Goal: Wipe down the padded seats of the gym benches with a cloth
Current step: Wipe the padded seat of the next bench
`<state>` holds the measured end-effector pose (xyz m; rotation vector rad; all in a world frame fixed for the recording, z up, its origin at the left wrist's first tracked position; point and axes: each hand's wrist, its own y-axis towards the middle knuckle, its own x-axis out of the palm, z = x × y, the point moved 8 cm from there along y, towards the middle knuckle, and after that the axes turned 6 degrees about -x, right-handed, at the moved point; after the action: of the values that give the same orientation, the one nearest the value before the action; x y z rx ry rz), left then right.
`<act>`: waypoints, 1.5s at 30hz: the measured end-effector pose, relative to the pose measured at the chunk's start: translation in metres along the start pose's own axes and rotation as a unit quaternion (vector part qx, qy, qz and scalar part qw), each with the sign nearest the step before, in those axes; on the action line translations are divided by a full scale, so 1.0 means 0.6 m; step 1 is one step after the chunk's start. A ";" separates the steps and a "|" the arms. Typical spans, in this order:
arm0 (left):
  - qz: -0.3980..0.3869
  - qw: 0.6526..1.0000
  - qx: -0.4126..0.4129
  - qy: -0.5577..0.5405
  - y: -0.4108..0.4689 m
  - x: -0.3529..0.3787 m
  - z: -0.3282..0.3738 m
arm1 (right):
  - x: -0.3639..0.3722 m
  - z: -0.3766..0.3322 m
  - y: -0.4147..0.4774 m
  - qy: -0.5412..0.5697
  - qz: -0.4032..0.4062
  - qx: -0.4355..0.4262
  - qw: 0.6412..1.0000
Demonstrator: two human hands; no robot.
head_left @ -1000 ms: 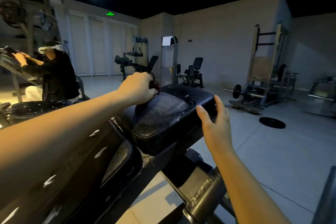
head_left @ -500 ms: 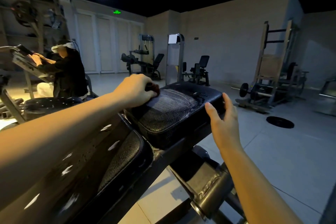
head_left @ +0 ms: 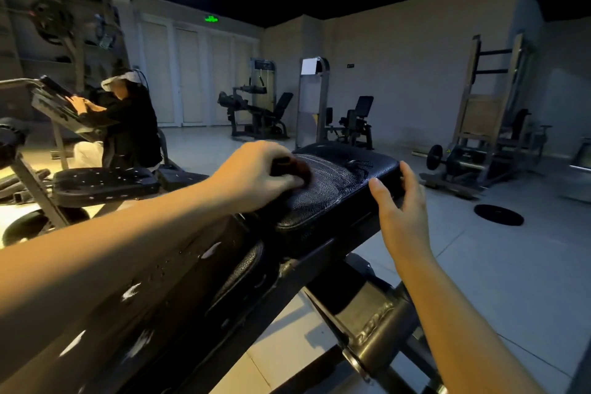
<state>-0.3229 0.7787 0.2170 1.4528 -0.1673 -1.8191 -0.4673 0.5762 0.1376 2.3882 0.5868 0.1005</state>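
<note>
On the near-left end of the cracked black leather padded seat (head_left: pixel 335 192), its long axis running away up-right, I'm seeing my left hand (head_left: pixel 256 176) clutching the small dark-red bunched cloth (head_left: pixel 295 166), while my right hand (head_left: pixel 399 211) is hovering spread just beside the seat's right edge.

Head camera (wide-angle) looks down, seemingly close, over the seat (head_left: pixel 339 184).

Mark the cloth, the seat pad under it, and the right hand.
cloth (head_left: pixel 299 167), head view, exposed bunched end.
seat pad (head_left: pixel 339 193), head view, bare top surface.
right hand (head_left: pixel 404 219), head view, back of the hand.
</note>
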 end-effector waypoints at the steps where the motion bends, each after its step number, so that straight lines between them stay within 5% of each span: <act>1: -0.024 0.998 0.054 -0.014 -0.019 0.007 0.036 | 0.000 0.000 0.000 -0.002 -0.001 0.000 1.000; 4: -0.026 0.997 0.075 -0.004 -0.024 0.006 0.037 | -0.001 0.002 0.001 -0.005 -0.003 0.001 1.000; 9: 0.036 0.990 -0.127 0.053 0.019 -0.020 -0.089 | -0.001 -0.001 -0.001 -0.001 0.000 0.001 1.000; 15: 0.001 0.996 0.074 0.048 -0.022 0.022 0.051 | -0.002 0.005 0.000 -0.005 -0.003 0.002 1.000; 21: 0.044 0.986 -0.135 0.090 0.066 -0.001 -0.081 | -0.001 -0.005 -0.002 -0.004 -0.006 -0.001 1.000; 27: 0.022 0.993 0.091 0.069 0.004 0.033 0.098 | -0.001 -0.002 0.000 0.001 -0.010 0.008 1.000; 29: 0.030 0.991 0.079 0.100 0.029 0.034 0.070 | -0.002 -0.001 0.002 0.001 -0.011 0.006 1.000; 34: 0.040 0.986 -0.104 0.122 0.113 0.015 -0.059 | 0.000 -0.005 0.000 0.006 -0.014 0.005 1.000; 40: -0.022 0.995 0.089 0.036 0.095 0.066 0.093 | 0.000 0.000 0.005 0.013 -0.019 0.009 1.000; 45: 0.015 0.992 -0.092 0.083 0.177 0.048 -0.033 | 0.001 -0.005 0.000 0.018 -0.020 0.009 1.000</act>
<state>-0.2549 0.6951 0.2460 1.4539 0.0610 -1.6352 -0.4670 0.5783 0.1400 2.3953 0.6554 0.1210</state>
